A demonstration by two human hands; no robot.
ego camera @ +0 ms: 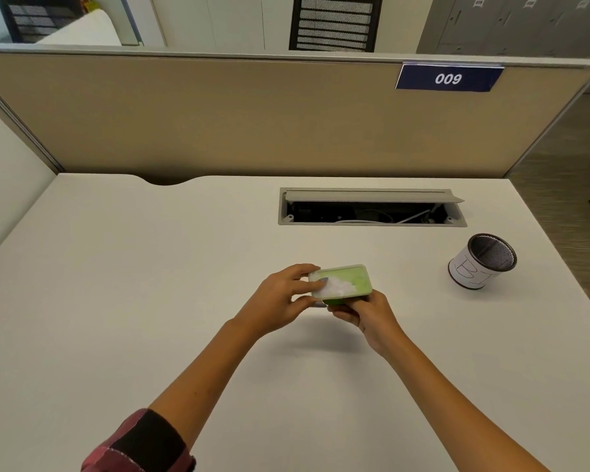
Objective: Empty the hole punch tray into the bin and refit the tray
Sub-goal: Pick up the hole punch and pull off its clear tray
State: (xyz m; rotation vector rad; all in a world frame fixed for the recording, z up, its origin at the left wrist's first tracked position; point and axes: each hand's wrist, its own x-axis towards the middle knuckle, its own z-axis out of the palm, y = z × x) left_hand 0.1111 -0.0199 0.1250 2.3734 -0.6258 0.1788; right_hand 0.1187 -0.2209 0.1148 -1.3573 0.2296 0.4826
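Observation:
A small green hole punch (334, 302) is held upside down above the middle of the desk, its translucent tray (346, 280) facing up with white paper bits inside. My left hand (283, 298) grips the tray's left end, thumb and fingers around its edge. My right hand (368, 318) holds the green body from below and the right. The bin (481, 262), a small black mesh cup wrapped in white paper with handwritten letters, stands to the right on the desk, apart from both hands.
An open cable hatch (372, 207) with wires inside is set into the white desk (150, 284) behind the hands. A beige partition (218, 114) with a blue "009" label (448, 78) closes the back. The desk's right edge lies just beyond the bin.

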